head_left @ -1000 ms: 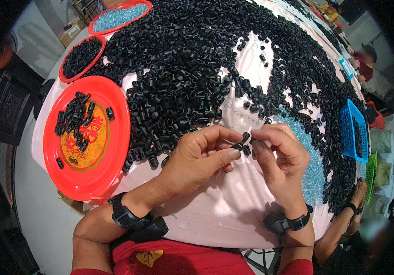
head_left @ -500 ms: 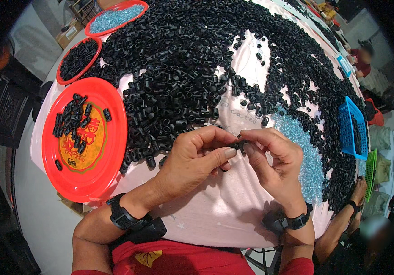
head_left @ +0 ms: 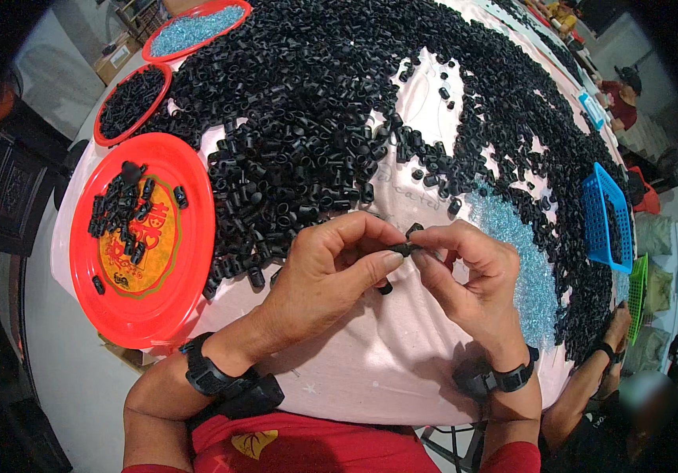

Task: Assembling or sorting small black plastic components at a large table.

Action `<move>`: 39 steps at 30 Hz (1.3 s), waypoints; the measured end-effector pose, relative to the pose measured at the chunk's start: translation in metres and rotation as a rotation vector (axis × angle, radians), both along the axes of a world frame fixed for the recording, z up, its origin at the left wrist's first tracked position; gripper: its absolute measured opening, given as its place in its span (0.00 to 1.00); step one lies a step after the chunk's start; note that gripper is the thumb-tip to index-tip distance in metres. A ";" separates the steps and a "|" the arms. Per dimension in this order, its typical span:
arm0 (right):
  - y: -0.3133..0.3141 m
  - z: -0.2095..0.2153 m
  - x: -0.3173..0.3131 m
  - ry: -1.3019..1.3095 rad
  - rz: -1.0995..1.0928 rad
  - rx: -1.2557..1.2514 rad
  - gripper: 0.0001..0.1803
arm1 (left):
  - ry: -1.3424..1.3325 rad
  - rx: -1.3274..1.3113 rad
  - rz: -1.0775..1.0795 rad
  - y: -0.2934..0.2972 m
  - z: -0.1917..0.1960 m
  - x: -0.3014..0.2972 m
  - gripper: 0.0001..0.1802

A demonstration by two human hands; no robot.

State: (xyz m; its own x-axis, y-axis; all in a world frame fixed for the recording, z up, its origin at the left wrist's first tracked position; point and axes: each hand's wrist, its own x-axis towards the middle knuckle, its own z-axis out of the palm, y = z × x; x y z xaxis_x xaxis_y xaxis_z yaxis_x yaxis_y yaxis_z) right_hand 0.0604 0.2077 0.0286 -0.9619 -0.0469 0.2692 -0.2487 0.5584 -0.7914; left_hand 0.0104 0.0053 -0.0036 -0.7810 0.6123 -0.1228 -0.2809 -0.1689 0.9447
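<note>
My left hand (head_left: 331, 264) and my right hand (head_left: 469, 268) meet over the near part of the cloth. Pinched between the fingertips of both is a small black plastic piece (head_left: 403, 249), largely covered by the fingers. Another dark piece (head_left: 385, 288) shows under my left fingers. Beyond my hands spreads a wide heap of short black tube-like pieces (head_left: 299, 150). Small clear-blue pieces (head_left: 524, 276) lie piled next to my right hand. To the left, a red oval tray (head_left: 110, 319) carries a cluster of black pieces (head_left: 122, 205).
A red bowl of thin black parts (head_left: 130, 106) and a red tray of clear-blue pieces (head_left: 197, 31) stand far left. On the right are a blue basket (head_left: 608, 221) and a green basket (head_left: 636, 296). A co-worker's arm (head_left: 591, 386) reaches in at lower right.
Both hands stay almost in place. The black piece between the fingertips has turned slightly and shows more of itself. The view has shifted a little.
</note>
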 end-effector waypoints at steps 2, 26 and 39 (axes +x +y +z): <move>0.000 0.002 -0.001 0.015 0.032 0.024 0.10 | 0.008 -0.005 -0.003 0.000 0.000 0.000 0.12; -0.005 -0.006 0.002 0.078 0.056 0.058 0.11 | 0.229 -0.195 0.077 0.002 -0.001 0.010 0.06; -0.014 0.001 0.003 0.182 0.106 0.188 0.23 | -0.178 -0.026 0.141 0.010 0.001 0.011 0.10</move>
